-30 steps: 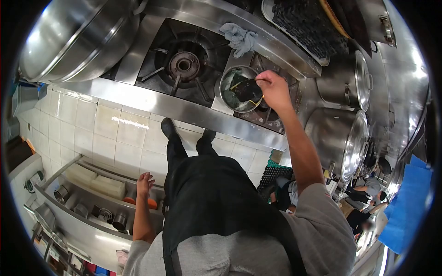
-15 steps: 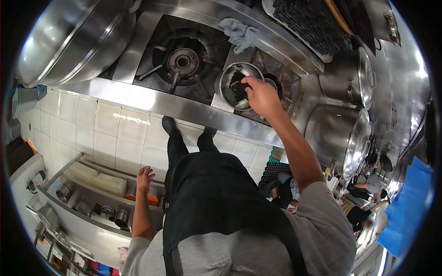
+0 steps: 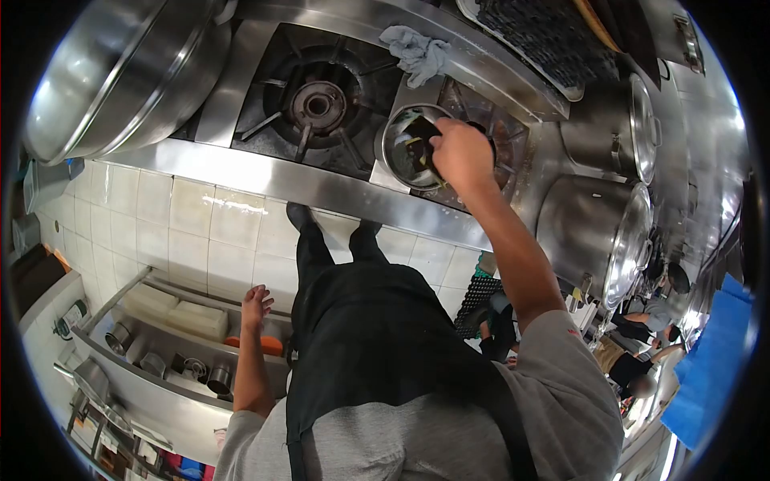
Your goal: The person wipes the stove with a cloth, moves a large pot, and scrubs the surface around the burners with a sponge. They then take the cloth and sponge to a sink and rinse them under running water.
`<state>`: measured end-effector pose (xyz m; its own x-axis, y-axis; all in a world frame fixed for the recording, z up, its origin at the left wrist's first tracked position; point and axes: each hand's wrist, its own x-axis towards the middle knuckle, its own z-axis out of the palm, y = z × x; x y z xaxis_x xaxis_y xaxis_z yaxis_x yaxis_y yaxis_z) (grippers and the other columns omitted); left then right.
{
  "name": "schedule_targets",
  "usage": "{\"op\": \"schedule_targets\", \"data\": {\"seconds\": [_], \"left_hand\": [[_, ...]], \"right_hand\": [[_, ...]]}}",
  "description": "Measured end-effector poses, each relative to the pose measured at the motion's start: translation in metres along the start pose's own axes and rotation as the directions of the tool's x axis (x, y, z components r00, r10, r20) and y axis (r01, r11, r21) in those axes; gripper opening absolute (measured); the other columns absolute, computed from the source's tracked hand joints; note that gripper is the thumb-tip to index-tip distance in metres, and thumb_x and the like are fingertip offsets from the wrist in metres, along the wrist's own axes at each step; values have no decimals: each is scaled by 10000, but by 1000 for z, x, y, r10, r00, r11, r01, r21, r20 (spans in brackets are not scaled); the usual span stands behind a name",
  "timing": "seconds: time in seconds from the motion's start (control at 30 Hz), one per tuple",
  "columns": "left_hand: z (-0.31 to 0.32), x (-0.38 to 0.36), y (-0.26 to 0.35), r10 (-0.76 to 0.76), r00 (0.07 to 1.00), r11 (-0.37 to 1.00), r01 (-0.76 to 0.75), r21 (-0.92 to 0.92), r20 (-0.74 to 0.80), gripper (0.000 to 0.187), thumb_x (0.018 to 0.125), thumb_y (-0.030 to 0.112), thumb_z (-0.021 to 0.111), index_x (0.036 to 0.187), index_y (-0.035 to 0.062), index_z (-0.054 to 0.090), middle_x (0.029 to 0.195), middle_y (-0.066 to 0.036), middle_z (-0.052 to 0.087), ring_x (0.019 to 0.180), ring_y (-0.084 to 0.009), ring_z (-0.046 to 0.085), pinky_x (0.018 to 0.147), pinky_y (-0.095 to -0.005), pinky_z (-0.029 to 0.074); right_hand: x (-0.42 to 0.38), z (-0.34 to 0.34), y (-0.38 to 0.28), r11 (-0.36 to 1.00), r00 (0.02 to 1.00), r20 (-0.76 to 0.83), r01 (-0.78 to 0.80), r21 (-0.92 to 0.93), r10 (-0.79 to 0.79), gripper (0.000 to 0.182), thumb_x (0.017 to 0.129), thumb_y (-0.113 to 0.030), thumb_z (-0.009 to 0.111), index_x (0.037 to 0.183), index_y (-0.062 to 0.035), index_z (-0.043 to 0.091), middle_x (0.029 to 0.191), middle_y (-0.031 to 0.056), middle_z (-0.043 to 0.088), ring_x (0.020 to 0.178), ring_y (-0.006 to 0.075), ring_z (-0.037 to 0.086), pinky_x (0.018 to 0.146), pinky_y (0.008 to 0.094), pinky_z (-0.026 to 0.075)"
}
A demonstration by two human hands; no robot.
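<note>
Steel stove [image 3: 257,174], dark sheet [image 3: 419,135] in pot [image 3: 395,144], at right hand's fingers [image 3: 447,128].

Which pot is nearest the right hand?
The small, lidless pot on the stove, with the right hand over its rim. The upper large pot and lower large pot, farther right, are lidded.

There are two lidded stockpots [image 3: 595,128], one grey cloth [image 3: 415,56].

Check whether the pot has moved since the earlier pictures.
No, the pot shows no clear shift either way: it sits at the same spot right of the round burner.
</note>
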<state>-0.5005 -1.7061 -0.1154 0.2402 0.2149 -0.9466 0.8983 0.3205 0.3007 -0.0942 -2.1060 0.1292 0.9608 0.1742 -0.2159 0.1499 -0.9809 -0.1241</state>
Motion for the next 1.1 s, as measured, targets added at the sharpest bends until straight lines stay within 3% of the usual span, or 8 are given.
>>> {"op": "schedule_targets", "data": {"seconds": [0.13, 0.23, 0.33, 0.43, 0.5, 0.6, 0.87, 1.1], "left_hand": [[-7, 6, -2, 5, 1000, 1000, -6, 22, 9, 412, 944, 393, 636, 1241, 113, 581, 1148, -56, 669, 920, -185, 667, 709, -309, 466], [-5, 5, -1, 2, 1000, 1000, -2, 22, 2, 421, 944, 397, 636, 1245, 109, 578, 1151, -59, 665, 921, -188, 665, 708, -310, 466], [-3, 1, 3, 13, 1000, 1000, -13, 25, -6, 416, 946, 395, 635, 1243, 109, 579, 1137, -57, 666, 900, -185, 666, 691, -302, 463], [-2, 7, 6, 16, 1000, 999, -17, 49, 3, 426, 947, 404, 632, 1255, 115, 572, 1141, -55, 663, 908, -195, 668, 680, -302, 461], [-5, 15, 2, 13, 999, 996, -16, 90, 31, 455, 946, 428, 626, 1278, 123, 560, 1163, -55, 656, 954, -219, 670, 693, -314, 464], [-4, 13, 9, 14, 1000, 997, -16, 72, 27, 415, 953, 392, 623, 1265, 126, 562, 1157, -55, 658, 912, -200, 669, 665, -304, 461], [-11, 9, 9, -8, 1000, 998, 6, 67, 19, 410, 938, 389, 640, 1251, 143, 546, 1132, -34, 652, 934, -205, 660, 678, -317, 447], [-9, 16, 9, -4, 1000, 990, 2, 139, 11, 426, 956, 418, 588, 1301, 169, 559, 1192, -43, 649, 971, -238, 671, 747, -372, 478]], "right_hand": [[6, -13, 25, 986, 953, -261, 134, -97, -155, 101, 872, -147, 630, 870, -54, 670, 944, 178, 698, 817, 335, 663, 787, 448, 497], [10, -18, 34, 990, 919, -368, 122, -74, -141, 90, 882, -108, 604, 910, -49, 666, 966, 176, 692, 877, 345, 660, 824, 461, 500], [3, -35, 20, 958, 923, -384, 119, 261, -10, 161, 901, -64, 560, 1038, -47, 643, 1037, 186, 674, 1004, 375, 636, 893, 471, 496], [1, -25, 12, 905, 927, -372, 200, 374, -52, 295, 909, -44, 541, 1201, -63, 574, 1118, 195, 646, 1107, 398, 596, 951, 475, 482], [-3, -11, -2, 886, 993, -114, 45, 462, 9, 419, 901, -124, 616, 1294, -57, 488, 1259, 237, 553, 1149, 426, 572, 971, 484, 472], [-6, 28, -6, 956, 978, -23, 206, 211, -206, 740, 750, -333, 804, 1354, -58, 478, 1260, 226, 506, 1213, 413, 493, 1027, 480, 411], [13, 67, -4, 979, 958, 213, 203, -32, -191, 656, 822, -392, 697, 1323, -20, 495, 1269, 190, 506, 1251, 358, 448, 1016, 478, 391], [18, 82, 3, 971, 955, 215, 224, -79, -203, 663, 868, -461, 628, 1342, -19, 489, 1343, 201, 495, 1277, 367, 446, 1026, 484, 397]]}}
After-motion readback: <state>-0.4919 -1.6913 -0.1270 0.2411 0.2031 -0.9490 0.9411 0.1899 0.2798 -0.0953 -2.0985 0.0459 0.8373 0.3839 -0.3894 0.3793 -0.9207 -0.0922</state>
